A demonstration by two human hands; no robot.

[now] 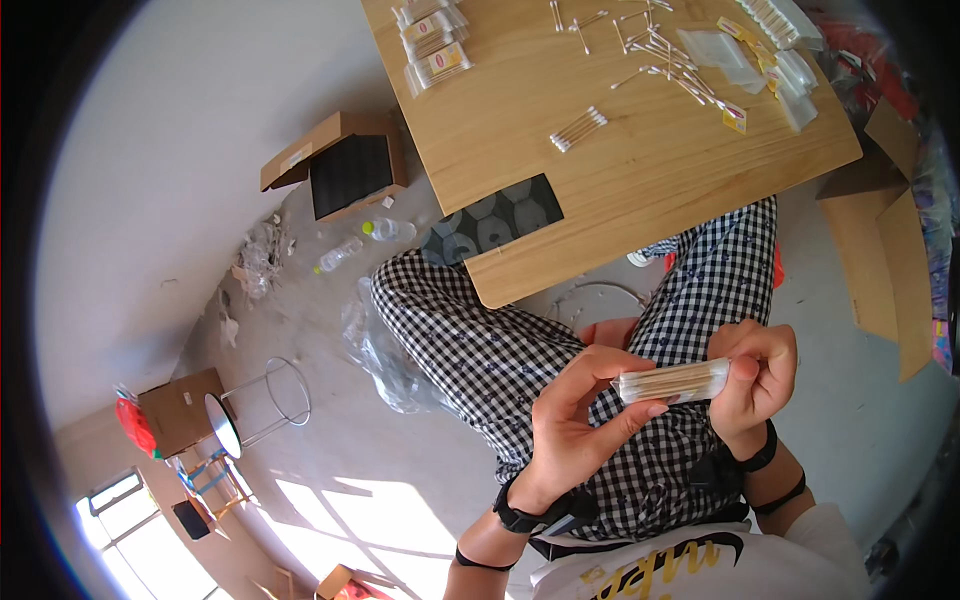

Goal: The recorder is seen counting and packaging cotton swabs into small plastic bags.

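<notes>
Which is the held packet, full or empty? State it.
Full: cotton swabs show through the clear packet held between left hand and right hand.

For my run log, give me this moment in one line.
left hand: holding swab packet | right hand: same packet | table: loose swabs, filled packets

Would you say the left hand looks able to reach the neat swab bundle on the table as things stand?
Probably not right now: the left hand and right hand both hold a bag of swabs. Nothing covers the swab bundle, though, so letting go would likely free the way.
</notes>
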